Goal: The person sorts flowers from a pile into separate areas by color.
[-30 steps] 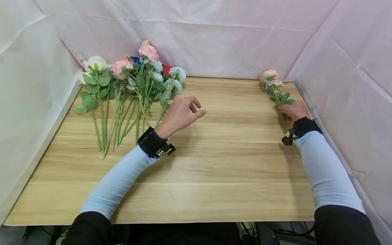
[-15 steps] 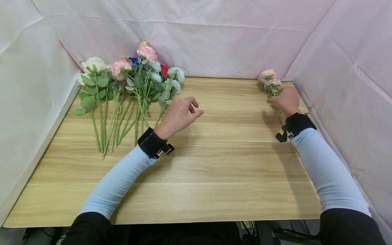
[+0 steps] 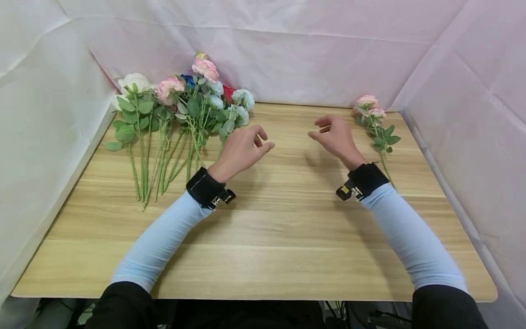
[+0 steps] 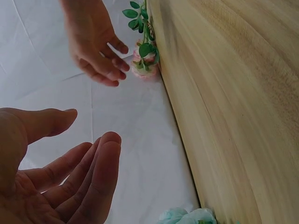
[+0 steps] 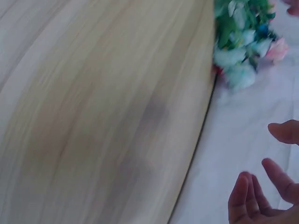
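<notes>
My left hand (image 3: 242,148) hovers above the wooden table (image 3: 263,228) with loosely curled fingers and holds nothing; its palm (image 4: 51,177) fills the lower left of the left wrist view. Just left of it lies a bunch of artificial flowers (image 3: 181,114). My right hand (image 3: 334,137) hovers empty near the table's middle back, fingers relaxed, and shows again as the right hand (image 4: 96,44) in the left wrist view. A pink flower stem (image 3: 376,125) lies on the table to its right, apart from it. Only the right hand's fingertips (image 5: 261,191) show in the right wrist view.
White sheeting (image 3: 287,50) walls the table at the back and on both sides. The flower bunch (image 5: 243,42) shows blurred in the right wrist view. The pink stem (image 4: 145,51) shows at the table's far edge in the left wrist view.
My right hand has let go of the pink stem at the back right and moved left toward the table's middle. The stem stays on the table. The left hand has barely moved.
</notes>
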The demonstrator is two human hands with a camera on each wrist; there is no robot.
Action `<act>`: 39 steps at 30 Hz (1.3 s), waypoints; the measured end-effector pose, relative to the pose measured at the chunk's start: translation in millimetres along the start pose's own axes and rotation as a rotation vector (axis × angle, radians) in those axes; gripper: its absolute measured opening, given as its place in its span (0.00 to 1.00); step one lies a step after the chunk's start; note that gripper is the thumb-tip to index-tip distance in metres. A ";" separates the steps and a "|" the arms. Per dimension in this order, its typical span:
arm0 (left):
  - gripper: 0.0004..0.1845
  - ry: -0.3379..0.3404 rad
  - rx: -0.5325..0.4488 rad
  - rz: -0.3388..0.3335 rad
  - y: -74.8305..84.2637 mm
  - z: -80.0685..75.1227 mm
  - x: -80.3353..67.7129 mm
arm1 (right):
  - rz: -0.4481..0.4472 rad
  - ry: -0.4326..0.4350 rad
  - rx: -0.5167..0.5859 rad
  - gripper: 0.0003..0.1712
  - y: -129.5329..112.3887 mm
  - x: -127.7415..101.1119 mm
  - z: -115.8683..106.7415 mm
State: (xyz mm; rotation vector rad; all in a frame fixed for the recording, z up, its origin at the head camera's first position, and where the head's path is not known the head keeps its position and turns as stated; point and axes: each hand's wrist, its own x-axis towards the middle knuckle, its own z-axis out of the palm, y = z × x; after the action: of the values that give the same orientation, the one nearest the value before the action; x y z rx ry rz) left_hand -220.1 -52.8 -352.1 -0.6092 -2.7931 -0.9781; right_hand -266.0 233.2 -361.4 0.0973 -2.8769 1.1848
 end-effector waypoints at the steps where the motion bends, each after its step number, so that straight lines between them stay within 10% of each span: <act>1: 0.16 0.000 0.002 -0.002 0.0 -0.4 0.9 | -0.018 -0.005 0.021 0.26 -5.7 -1.6 4.0; 24: 0.16 0.025 -0.023 0.006 0.2 -12.1 0.8 | -0.210 -0.100 0.567 0.08 -58.7 -20.7 51.2; 39: 0.14 0.026 -0.017 0.018 -5.0 -25.3 3.9 | -0.160 -0.151 0.530 0.07 -46.8 -22.8 49.1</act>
State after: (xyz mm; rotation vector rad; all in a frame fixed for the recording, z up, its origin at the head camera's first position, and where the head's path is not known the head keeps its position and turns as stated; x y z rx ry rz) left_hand -226.3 -70.7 -334.2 -0.6181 -2.7546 -0.9998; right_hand -240.1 166.5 -364.6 0.4336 -2.5208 1.9355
